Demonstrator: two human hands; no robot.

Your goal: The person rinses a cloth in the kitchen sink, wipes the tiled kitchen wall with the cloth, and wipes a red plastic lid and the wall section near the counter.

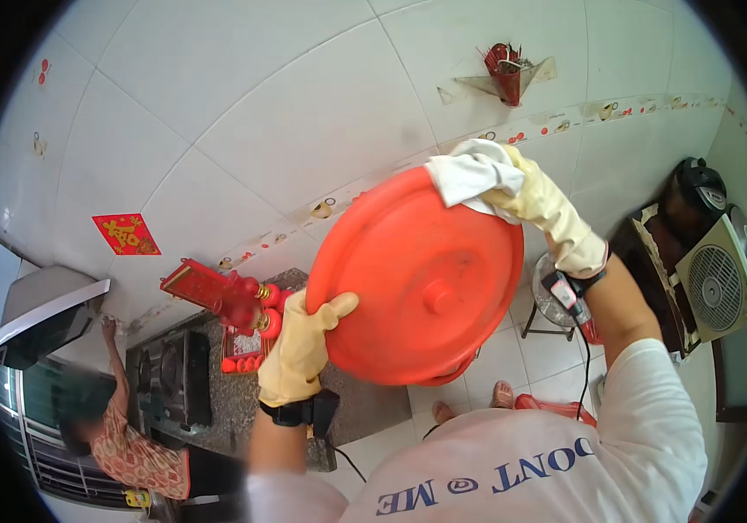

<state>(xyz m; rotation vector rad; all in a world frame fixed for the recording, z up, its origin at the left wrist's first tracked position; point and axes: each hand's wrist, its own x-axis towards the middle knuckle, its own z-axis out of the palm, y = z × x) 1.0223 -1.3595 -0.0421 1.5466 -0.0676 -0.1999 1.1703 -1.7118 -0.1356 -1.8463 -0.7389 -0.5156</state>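
Observation:
A large round red plastic lid (382, 270) with a small central knob is held up in front of the tiled wall. My left hand (299, 349), in a pale yellow rubber glove, grips the lid's lower left edge, with the thumb over its face. At the upper right rim, my right hand (522, 187), gloved the same way, presses a white cloth (474, 174) over the edge. The cloth hides part of its fingers. Dark smudges show on the lid's surface.
Another person (142, 436) is at the left, one hand on the wall by the gas stove (173, 375). A red altar set (234, 301) stands on the granite counter (360, 401). A box fan (713, 283) is at right, a stool (552, 301) beyond the lid.

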